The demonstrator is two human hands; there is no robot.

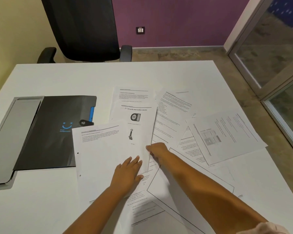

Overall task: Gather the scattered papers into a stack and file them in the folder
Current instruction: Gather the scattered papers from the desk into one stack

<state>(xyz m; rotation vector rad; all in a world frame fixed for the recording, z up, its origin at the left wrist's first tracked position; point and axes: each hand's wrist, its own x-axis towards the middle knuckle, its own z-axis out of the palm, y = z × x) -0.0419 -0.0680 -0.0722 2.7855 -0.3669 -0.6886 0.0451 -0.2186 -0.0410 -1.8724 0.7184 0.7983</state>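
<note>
Several printed papers (172, 125) lie fanned across the middle and right of the white table (74, 78), overlapping one another. A black folder (52, 132) with a blue smiley mark lies flat at the left, its clasp side under the corner of one sheet. My left hand (128, 173) rests flat with straight fingers on the near-left sheet (100, 157). My right hand (156, 152) has its fingers curled at the lower right edge of the "Awards and Achievements" page (135, 122), pinching it.
A grey tray or laptop-like slab (8, 132) lies under the folder at the table's left edge. A black office chair (81, 27) stands beyond the far edge. A glass door frame (254, 65) runs along the right.
</note>
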